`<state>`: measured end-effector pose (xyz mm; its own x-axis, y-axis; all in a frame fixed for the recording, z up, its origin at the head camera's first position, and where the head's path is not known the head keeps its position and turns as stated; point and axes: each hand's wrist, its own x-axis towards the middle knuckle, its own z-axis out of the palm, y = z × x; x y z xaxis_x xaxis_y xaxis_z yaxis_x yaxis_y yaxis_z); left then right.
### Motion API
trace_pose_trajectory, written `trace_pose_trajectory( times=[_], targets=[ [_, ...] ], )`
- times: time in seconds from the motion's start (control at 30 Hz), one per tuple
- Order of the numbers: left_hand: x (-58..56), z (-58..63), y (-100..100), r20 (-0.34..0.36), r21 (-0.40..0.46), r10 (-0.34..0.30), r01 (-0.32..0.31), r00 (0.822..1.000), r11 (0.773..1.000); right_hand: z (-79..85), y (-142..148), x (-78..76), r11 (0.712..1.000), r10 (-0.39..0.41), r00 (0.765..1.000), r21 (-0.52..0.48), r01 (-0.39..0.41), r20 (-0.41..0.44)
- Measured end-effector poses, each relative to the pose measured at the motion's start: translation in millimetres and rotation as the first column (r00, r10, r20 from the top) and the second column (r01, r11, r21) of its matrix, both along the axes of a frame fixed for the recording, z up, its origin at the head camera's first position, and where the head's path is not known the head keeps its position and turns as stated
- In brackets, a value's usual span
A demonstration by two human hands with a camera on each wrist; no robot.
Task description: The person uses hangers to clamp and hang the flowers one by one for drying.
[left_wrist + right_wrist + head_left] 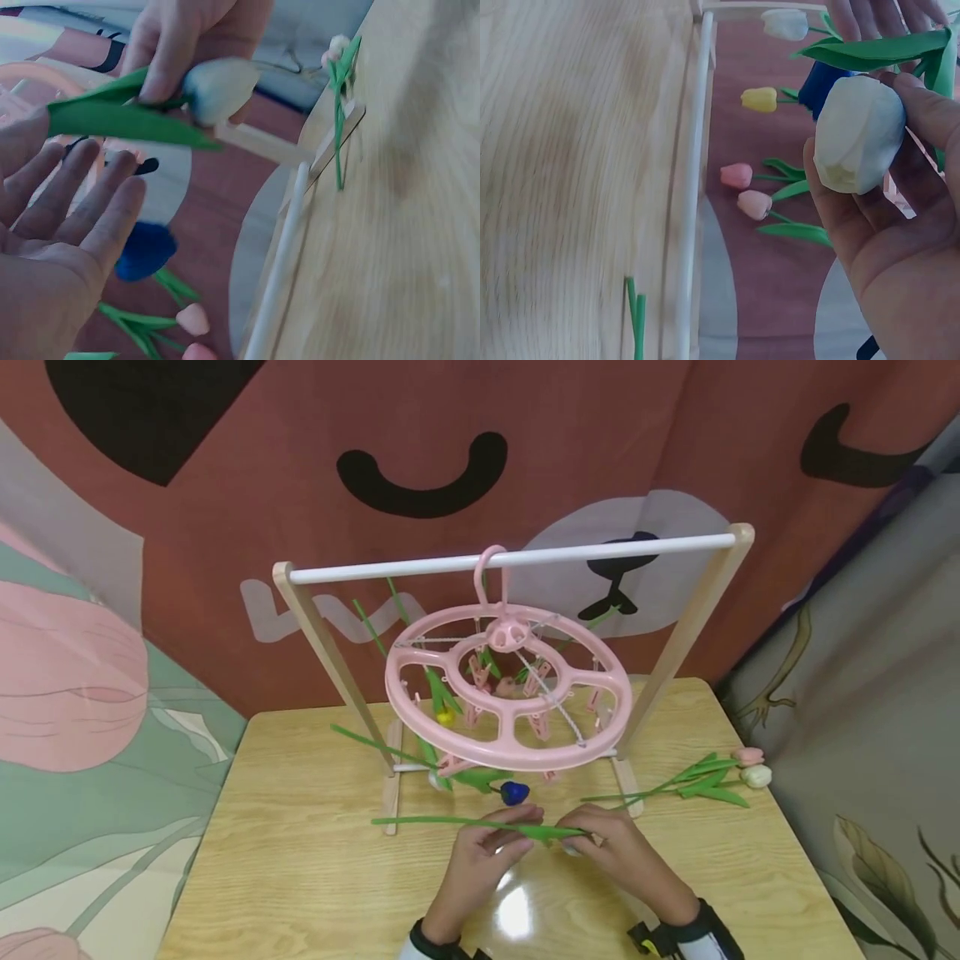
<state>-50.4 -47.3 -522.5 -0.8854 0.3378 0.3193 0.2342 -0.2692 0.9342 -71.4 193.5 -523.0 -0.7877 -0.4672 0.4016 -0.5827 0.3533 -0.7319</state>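
My right hand (618,847) pinches a white tulip (859,135) by its green stem, just under the bloom, between thumb and fingers. The tulip's long stem (435,820) reaches leftward across my left hand (480,860). In the left wrist view, the left fingers (64,195) are extended and spread below the green leaf (127,124), with the thumb beside the leaf. Just beyond both hands hangs a blue tulip (514,792), under the round pink clip hanger (506,752).
The hanger hooks over the white bar (405,566) of a wooden-legged rack. Yellow (759,100), white (784,25) and pink tulips (754,205) hang head down from it. On the table's right lie a pink tulip (747,757) and another white tulip (757,777). A printed curtain stands behind.
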Motion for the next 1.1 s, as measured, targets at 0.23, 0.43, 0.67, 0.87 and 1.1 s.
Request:
trace_pose_trajectory(
  times=[0.23,0.43,0.67,0.87,1.1],
  targets=[
    [-0.3,-6.8,12.0,-0.065,0.126,0.027,-0.019,0.998,0.992,3.0,-13.2,-0.2,0.999,0.038,0.999,-0.022,-0.038,0.008],
    [-1.9,-7.5,16.1,-0.135,0.066,0.159,-0.152,0.978,0.986,16.1,-7.5,-2.5,0.996,-0.034,0.999,0.085,0.031,0.025],
    [-5.7,-7.6,12.2,-0.256,-0.028,0.250,-0.265,0.934,0.964,58.8,-4.9,-10.0,0.996,-0.084,0.994,-0.013,0.083,-0.063],
    [-6.1,-6.2,14.8,-0.267,-0.039,0.275,-0.295,0.924,0.955,87.1,-18.9,-19.8,0.996,-0.066,0.996,-0.056,0.063,-0.062],
    [-5.9,-5.0,19.6,-0.230,-0.100,0.300,-0.329,0.926,0.939,101.0,-31.6,-29.0,0.988,-0.024,0.997,-0.153,0.034,0.068]
  ],
)
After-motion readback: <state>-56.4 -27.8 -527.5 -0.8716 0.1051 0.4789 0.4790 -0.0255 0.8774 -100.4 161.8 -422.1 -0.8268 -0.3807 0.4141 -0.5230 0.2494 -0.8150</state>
